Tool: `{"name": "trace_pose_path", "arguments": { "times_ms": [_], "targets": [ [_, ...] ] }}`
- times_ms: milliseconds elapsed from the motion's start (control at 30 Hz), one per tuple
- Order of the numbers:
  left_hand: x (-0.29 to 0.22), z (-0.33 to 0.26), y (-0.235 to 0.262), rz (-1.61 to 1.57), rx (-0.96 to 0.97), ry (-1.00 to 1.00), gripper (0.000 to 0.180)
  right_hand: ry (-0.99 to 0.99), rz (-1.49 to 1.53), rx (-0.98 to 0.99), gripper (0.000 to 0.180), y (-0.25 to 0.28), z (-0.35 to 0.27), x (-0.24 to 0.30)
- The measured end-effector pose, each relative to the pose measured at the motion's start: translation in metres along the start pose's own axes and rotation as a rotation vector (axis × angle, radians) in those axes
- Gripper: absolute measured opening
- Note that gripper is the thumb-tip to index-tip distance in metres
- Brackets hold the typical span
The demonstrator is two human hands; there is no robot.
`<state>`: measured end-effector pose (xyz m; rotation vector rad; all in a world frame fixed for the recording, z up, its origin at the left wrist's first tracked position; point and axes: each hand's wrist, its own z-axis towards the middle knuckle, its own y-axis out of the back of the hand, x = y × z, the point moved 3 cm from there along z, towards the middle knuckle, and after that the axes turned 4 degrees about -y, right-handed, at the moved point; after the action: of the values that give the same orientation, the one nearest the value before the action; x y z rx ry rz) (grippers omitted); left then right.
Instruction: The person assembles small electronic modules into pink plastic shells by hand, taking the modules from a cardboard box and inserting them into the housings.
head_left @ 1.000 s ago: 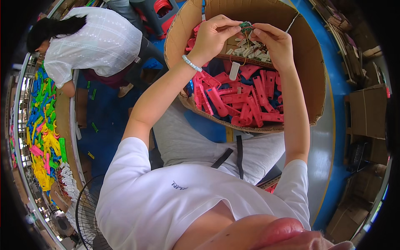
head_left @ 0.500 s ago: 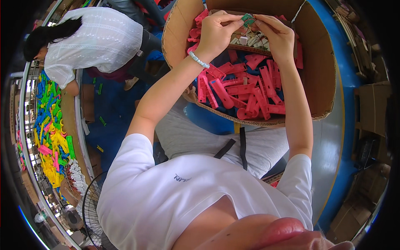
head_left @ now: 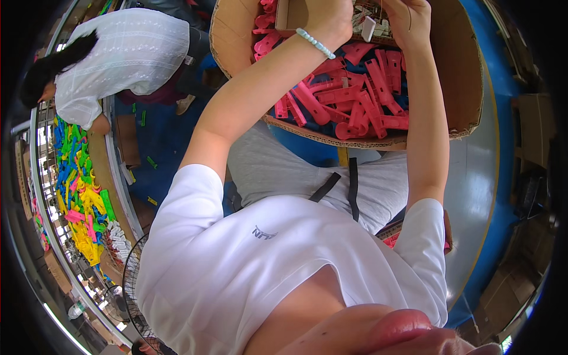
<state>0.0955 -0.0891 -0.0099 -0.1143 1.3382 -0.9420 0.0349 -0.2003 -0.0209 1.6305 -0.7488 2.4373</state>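
My left hand (head_left: pixel 334 16) reaches to the top edge of the picture, over the far part of a big cardboard box. Its fingertips are cut off there, so what it holds is hidden. A pale bead bracelet (head_left: pixel 315 43) circles that wrist. Beside it my right hand (head_left: pixel 409 22) has its fingers bent together, with a thin dark wire (head_left: pixel 409 19) hanging from them. A small white rectangular part (head_left: pixel 368 28) shows between the two hands. Under my forearms lie many pink plastic pieces (head_left: pixel 343 96) in the box (head_left: pixel 458 77).
An inner cardboard tray (head_left: pixel 288 16) with small white parts sits in the box. At left, a co-worker in a white top (head_left: pixel 127 53) leans over a bench with colourful plastic pieces (head_left: pixel 83 195). A wire-guarded fan (head_left: pixel 131 290) stands near my left side; cartons (head_left: pixel 535 130) line the right.
Both hands and the box have shifted up in the picture. The green circuit board that both hands were pinching is out of view now.
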Motion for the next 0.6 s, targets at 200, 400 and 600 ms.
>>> {"name": "trace_pose_path", "arguments": {
  "times_ms": [200, 400, 600],
  "targets": [
    [0.024, 0.005, -0.016, -0.045, 0.008, -0.036, 0.014, 0.003, 0.199, -0.015, 0.020, 0.022, 0.006, 0.004],
    [0.031, 0.016, -0.025, 0.019, -0.005, -0.062, 0.014, -0.018, 0.345, -0.043, 0.018, 0.033, 0.018, 0.003],
    [0.044, 0.014, -0.027, 0.202, 0.057, -0.118, 0.025, 0.079, 0.285, -0.172, 0.012, 0.045, 0.020, 0.015]
  ]
}}
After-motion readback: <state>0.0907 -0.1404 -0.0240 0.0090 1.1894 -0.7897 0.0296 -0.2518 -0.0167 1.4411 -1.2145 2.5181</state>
